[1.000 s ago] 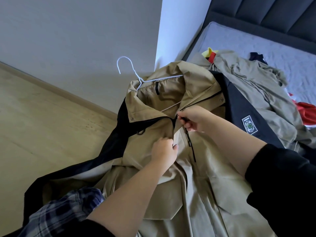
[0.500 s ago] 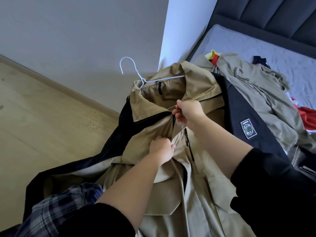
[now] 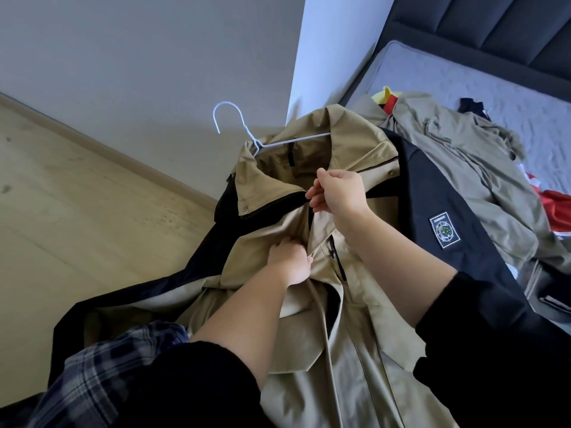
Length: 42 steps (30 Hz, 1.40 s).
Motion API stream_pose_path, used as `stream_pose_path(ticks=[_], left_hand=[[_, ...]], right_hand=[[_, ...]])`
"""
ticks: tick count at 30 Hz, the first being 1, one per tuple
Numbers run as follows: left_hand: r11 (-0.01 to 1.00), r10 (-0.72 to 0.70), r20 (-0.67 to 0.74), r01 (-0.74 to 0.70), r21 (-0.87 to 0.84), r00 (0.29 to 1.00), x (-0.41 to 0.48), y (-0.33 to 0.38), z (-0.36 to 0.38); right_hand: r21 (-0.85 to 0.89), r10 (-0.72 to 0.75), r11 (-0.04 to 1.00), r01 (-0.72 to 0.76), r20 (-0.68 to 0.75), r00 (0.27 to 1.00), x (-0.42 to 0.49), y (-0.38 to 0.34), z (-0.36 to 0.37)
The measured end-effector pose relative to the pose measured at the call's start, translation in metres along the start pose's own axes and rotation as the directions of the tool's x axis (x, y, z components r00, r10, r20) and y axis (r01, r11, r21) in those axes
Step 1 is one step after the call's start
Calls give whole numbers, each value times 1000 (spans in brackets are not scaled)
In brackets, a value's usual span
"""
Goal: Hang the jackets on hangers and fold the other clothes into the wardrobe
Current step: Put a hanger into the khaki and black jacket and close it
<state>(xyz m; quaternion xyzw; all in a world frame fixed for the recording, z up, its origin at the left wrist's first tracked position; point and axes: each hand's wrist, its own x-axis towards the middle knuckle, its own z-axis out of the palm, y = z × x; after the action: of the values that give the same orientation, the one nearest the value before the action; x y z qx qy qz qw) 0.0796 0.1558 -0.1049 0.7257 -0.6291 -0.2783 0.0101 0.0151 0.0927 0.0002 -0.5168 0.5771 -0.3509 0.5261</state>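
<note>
Jacket (image 3: pixel 355 350) on hanger (image 3: pixel 293 140), collar end away from person (left hand (image 3: pixel 290 261), right hand (image 3: pixel 340 193) tight on front)

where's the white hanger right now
In the head view the white hanger is upper centre, arms tucked inside the tan jacket collar, hook sticking out toward the wall, up-left of the right hand.

Single head-worn cam, wide-angle, pitched forward and down along the person's own forearms. Close range: left hand (image 3: pixel 290 262) and right hand (image 3: pixel 341 193) sit mid-frame, and the tan jacket (image 3: pixel 364 366) fills the lower centre. Black sleeves (image 3: pixel 494 350) enter from the bottom edge. Frame is rolled: wooden floor (image 3: pixel 77 217) runs diagonally across the left, grey wall (image 3: pixel 139 57) upper left, mattress (image 3: pixel 448 75) and dark headboard (image 3: pixel 494 23) upper right.
</note>
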Motion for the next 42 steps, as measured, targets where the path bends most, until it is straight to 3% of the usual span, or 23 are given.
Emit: stream_pose_path(ticks=[5, 7, 9, 11, 13, 17, 20, 24, 30, 37, 42], left_hand=[[1000, -11, 52, 12, -29, 999, 2, -6, 0], [991, -19, 62, 28, -134, 998, 6, -10, -3], [936, -19, -45, 2, -352, 999, 4, -11, -10], [874, -75, -249, -57, -482, 966, 1, -5, -21], [812, -149, -370, -100, -575, 917, 0, 3, -32], [620, -187, -389, -199, -759, 902, 3, 15, -47], [615, -141, -420, -253, -747, 896, 6, 8, -46], [670, -134, -329, -159, -725, 935, 10, 2, -41], [884, -144, -398, -63, -464, 906, 14, 20, -55], [977, -65, -379, -19, -214, 923, 17, 30, -67], [993, -3, -364, -41, -112, 931, 16, 28, -79]], right_hand=[[-26, 4, 1000, -4, -12, 1000, 7, -3, -5], [-181, -8, 983, 16, 45, 999, 12, -11, -14], [-410, -29, 906, 100, 175, 984, 11, -22, -22], [-506, -50, 842, 185, 270, 962, 9, -30, -28], [-472, -30, 864, 172, 294, 955, 9, -32, -30], [-324, 51, 945, 46, 286, 957, 10, -29, -31], [-275, 91, 961, -12, 275, 957, 12, -27, -37], [-339, 86, 941, 13, 276, 957, 14, -30, -42], [-335, 93, 942, 10, 288, 953, 10, -32, -37], [-69, 223, 974, -217, 93, 970, 14, -47, -28], [74, 232, 969, -236, 53, 971, 15, -48, -24]])
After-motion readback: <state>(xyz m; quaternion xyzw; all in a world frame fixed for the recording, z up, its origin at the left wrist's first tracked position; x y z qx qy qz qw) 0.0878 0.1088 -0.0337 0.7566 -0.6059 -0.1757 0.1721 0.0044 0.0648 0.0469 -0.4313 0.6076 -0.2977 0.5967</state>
